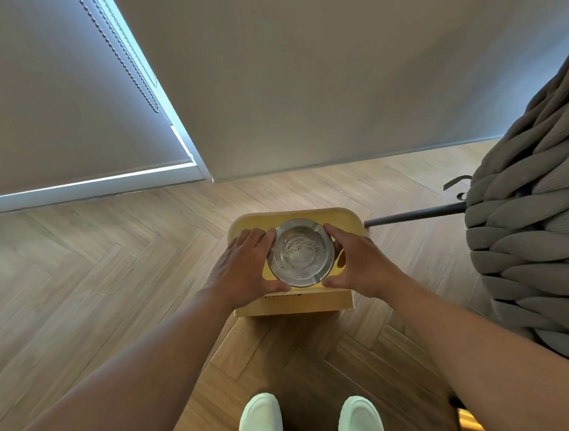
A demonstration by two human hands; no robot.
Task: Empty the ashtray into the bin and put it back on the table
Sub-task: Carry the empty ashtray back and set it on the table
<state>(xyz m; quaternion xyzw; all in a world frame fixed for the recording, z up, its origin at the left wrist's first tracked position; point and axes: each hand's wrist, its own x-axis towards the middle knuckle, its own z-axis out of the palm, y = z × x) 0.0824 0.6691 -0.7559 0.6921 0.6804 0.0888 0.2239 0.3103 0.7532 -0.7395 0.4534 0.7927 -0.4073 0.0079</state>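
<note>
Head view: the glass ashtray (300,252) sits on the small yellow table (342,218), right between both hands. The left hand (243,270) and right hand (361,260) each grip one side. It is round, with ash inside. No bin shows.

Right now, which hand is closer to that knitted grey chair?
The right hand. It holds the glass ashtray's side facing the chair; the left hand holds the far side, above the yellow bin.
</note>
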